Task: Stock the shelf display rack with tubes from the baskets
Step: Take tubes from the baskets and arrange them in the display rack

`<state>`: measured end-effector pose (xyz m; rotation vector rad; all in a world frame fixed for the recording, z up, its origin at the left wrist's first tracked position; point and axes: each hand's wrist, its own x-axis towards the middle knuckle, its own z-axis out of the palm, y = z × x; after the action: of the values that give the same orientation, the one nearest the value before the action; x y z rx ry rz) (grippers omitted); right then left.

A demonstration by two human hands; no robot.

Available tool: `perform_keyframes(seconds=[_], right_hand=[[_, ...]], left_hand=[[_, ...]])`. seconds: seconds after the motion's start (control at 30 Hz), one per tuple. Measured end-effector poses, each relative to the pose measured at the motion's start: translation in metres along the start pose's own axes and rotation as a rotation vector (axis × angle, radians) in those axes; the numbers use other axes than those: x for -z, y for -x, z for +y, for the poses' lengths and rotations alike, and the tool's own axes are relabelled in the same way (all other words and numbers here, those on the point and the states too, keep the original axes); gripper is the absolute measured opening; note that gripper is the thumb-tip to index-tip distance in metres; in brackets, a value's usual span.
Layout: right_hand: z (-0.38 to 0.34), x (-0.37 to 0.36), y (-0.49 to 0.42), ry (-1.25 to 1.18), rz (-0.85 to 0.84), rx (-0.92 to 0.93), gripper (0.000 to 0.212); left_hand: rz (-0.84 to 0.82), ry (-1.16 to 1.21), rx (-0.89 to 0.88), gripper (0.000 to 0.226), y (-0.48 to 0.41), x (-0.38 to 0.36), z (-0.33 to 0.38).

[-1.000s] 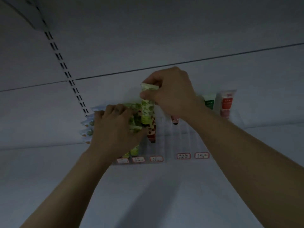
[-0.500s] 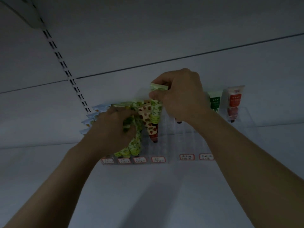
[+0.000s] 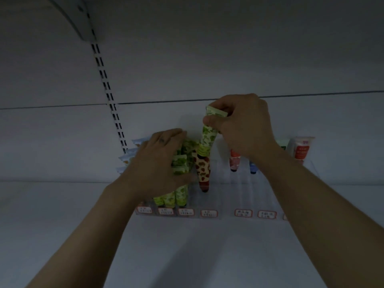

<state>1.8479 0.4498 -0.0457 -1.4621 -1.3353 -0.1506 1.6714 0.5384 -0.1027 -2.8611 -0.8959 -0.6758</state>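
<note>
Two hands are at the rack (image 3: 228, 183), which stands on the shelf (image 3: 187, 256). The right grip (image 3: 243, 129) pinches a green tube (image 3: 208, 139) near its flat crimped end, with the thumb in front and the fingers behind. The tube hangs below and to the left of this grip. Its long axis is almost upright, only a little tilted, and the cap end points down. That end is close above a spotted tube (image 3: 202, 169) which already stands in a lane; I cannot tell if the two touch.

The left grip (image 3: 158, 163) is lower and to the left of the right one. It lies over the green row (image 3: 180, 161), with fingers bent over the tube tops and the thumb on the near side, so it holds them together.

The right grip carries the tube, so I judge the coming move is its own. The free place seems to be down and left of it, just beside the left thumb. The tube should go down along its own axis, and the cap may catch on the spotted tube.

Below the right wrist stand a red tube (image 3: 234, 161) and a blue tube (image 3: 253, 168).
</note>
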Motion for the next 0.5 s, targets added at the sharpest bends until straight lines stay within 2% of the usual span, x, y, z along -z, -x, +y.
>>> perform_keyframes(seconds=[0.1,0.2,0.27,0.37,0.5], right_hand=[[-0.004,0.001,-0.003,0.036,0.01,0.012,0.02],[-0.006,0.005,-0.008,0.088,0.012,0.018,0.018],[-0.007,0.005,-0.012,0.122,0.004,0.022,0.018],[-0.01,0.003,-0.019,0.126,0.031,0.048,0.017],[-0.013,-0.005,-0.027,0.153,0.055,0.081,0.017]], left_hand=[[-0.033,0.132,0.042,0.078,-0.012,0.001,0.004],[0.005,0.33,0.087,0.047,-0.028,0.006,0.0],[0.015,0.213,0.078,0.035,-0.043,0.012,-0.003],[-0.033,0.021,0.086,0.031,-0.065,0.017,-0.005],[-0.165,0.005,0.095,0.026,-0.083,0.015,-0.009]])
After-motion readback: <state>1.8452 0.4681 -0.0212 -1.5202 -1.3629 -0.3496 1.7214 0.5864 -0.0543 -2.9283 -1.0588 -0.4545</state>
